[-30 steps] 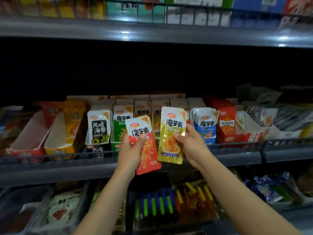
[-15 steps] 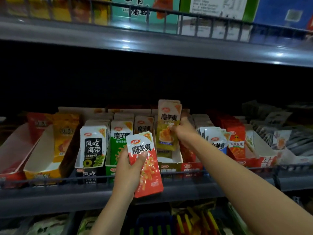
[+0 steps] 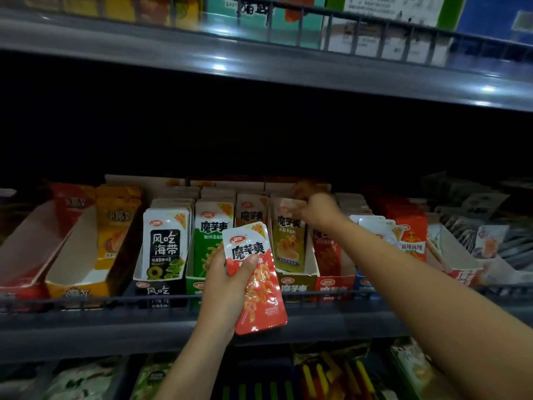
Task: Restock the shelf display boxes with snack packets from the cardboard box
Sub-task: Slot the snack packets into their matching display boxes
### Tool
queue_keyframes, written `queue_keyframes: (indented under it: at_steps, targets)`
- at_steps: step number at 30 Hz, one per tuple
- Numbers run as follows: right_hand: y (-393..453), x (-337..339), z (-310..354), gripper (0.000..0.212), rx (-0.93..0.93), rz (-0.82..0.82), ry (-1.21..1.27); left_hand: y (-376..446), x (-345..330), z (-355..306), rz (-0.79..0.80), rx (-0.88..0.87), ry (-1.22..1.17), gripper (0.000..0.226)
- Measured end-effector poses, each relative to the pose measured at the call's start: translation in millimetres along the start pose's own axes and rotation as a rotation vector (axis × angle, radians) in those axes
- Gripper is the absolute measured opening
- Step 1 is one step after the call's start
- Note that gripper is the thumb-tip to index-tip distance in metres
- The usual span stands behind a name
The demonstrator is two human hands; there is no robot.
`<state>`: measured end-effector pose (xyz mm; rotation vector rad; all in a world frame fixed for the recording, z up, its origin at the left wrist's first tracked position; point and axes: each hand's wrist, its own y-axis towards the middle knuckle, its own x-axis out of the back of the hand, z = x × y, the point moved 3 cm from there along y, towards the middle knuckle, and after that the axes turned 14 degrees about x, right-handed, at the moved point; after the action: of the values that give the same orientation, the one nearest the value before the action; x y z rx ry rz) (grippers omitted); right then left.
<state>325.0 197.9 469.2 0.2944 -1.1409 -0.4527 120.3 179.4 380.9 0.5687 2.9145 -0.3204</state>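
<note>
Item: yellow-green packet (image 3: 289,241), upright, long axis vertical, printed face toward me. Half a second ago I held it raised above the row; now it sits down in the olive display box (image 3: 297,280), at the front of its stack. My right hand (image 3: 318,210) has moved back with it and pinches the packet's top edge; the fingers there are blurred.

Item: red packet (image 3: 255,281), in my left hand (image 3: 227,282), thumb across its face, fingers behind. Long axis near vertical, top tilted slightly left, label upright. It hangs in front of the shelf rail (image 3: 115,301), in much the same place as before, and covers part of the green display box (image 3: 199,272) and the olive box's left corner.

Adjacent stock, left to right: two nearly empty boxes, red (image 3: 26,255) and orange (image 3: 83,255), each with a few packets at the back; black-and-white seaweed packets (image 3: 164,243); green packets (image 3: 212,235); then, beyond my right forearm, red box (image 3: 334,281), blue-and-white packets (image 3: 372,223), orange-red packets (image 3: 411,238). My right forearm crosses in front of the red and blue rows.

Upper shelf (image 3: 259,64) overhangs.
</note>
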Motion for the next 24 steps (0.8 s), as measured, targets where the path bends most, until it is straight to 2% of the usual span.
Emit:
queue_keyframes:
  at_steps: [5, 8, 12, 16, 18, 21, 22, 24]
  targets:
    - [11, 3, 3, 0.033, 0.083, 0.174, -0.186, 0, 0, -2, 0.004, 0.008, 0.002, 0.029]
    - [15, 6, 8, 0.030, 0.127, 0.143, -0.167, 0, 0, -2, 0.007, 0.015, -0.001, 0.026]
    - [18, 1, 7, 0.030, 0.106, 0.152, -0.308, 2, 2, 0, 0.005, 0.018, 0.003, 0.025]
    - [10, 2, 15, 0.041, 0.137, 0.128, -0.436, 2, 1, 0, 0.015, 0.018, 0.002, 0.020]
    - [0, 5, 18, 0.044, 0.137, 0.028, -0.313, 1, 1, -1, 0.022, 0.009, 0.003, 0.020]
    - [-20, 9, 30, 0.034, 0.119, -0.075, -0.008, -1, 1, -2, 0.022, -0.012, 0.008, 0.019]
    - [-28, 9, 35, 0.034, 0.099, -0.041, 0.098, -2, 0, -2, 0.024, -0.024, 0.019, 0.018]
    - [-44, 10, 44, 0.040, 0.061, 0.143, 0.221, -4, -5, -2, 0.038, -0.049, 0.061, 0.021]
